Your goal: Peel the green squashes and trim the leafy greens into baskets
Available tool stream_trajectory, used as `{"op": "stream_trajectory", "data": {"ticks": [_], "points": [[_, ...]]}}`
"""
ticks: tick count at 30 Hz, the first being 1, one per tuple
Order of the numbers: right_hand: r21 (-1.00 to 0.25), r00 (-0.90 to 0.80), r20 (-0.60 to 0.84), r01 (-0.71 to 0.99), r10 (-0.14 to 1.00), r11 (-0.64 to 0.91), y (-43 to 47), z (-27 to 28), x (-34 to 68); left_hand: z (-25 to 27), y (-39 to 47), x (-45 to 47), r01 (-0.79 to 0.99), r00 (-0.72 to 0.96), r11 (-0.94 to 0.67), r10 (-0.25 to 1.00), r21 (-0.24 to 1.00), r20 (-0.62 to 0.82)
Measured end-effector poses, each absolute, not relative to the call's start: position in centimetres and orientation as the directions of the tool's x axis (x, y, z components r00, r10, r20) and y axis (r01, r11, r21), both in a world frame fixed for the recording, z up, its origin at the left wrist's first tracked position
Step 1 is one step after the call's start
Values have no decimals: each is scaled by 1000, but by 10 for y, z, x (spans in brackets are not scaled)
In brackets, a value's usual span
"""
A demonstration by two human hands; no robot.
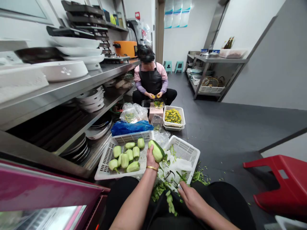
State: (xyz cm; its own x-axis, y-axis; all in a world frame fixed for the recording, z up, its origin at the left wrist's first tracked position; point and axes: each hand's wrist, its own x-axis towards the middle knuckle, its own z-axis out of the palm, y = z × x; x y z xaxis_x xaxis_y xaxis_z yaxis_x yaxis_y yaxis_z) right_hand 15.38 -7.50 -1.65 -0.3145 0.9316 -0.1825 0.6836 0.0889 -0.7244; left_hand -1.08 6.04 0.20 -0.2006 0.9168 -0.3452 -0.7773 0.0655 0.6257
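In my left hand (152, 159) is a partly peeled green squash (156, 151), pale where the skin is off and dark green along its upper right edge. My right hand (190, 195) grips the handle of a peeler (170, 177), whose head lies below and to the right of the squash, apart from it. To the left, a white perforated basket (102, 169) holds several peeled pale squashes (124, 160). Under my hands a second white basket (195, 153) contains a white plastic bag and green peelings (158, 191). More strips lie on my dark apron.
Opposite me a co-worker (150, 76) sits low, holding yellow flowers. A white tub (183, 121) of yellow flowers and a blue bag (131, 127) lie between us. Steel shelving (105, 76) with dishes runs along the left; a red stool (285, 182) stands at right. Peelings litter the floor.
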Motion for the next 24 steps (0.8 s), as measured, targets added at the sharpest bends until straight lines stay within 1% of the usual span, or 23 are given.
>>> {"op": "stream_trajectory", "data": {"ticks": [2,5,8,10,12,14,16,18,21,22,24], "points": [[-772,-312,-138,628,940,96,-73,-8,168,5,58,-13,-795,-77,137,943,591,-323],[-802,-265,-52,586,963,118,-50,30,177,13,50,-10,-785,70,193,972,588,-226],[-794,-237,28,585,971,165,-18,70,170,17,42,-6,-738,100,153,988,658,-118],[-783,-216,48,599,975,171,0,85,161,18,38,-4,-689,105,108,993,716,-49],[-774,-202,42,612,978,160,10,89,151,16,37,-3,-645,109,65,994,762,8],[-784,-189,30,605,981,141,9,80,142,13,38,-4,-630,100,40,995,776,30],[-803,-174,22,583,984,121,-6,62,136,9,40,-4,-656,60,32,998,754,10],[-817,-185,4,566,983,109,-31,37,138,6,45,-4,-691,-5,26,999,722,-40],[-811,-263,-90,579,961,83,-71,4,154,6,52,-6,-737,-99,30,983,675,-152],[-809,-288,-124,584,949,72,-80,-2,162,8,54,-7,-757,-102,54,975,652,-199],[-804,-309,-155,591,939,62,-86,-2,176,11,55,-7,-795,-51,129,959,593,-278]]}}
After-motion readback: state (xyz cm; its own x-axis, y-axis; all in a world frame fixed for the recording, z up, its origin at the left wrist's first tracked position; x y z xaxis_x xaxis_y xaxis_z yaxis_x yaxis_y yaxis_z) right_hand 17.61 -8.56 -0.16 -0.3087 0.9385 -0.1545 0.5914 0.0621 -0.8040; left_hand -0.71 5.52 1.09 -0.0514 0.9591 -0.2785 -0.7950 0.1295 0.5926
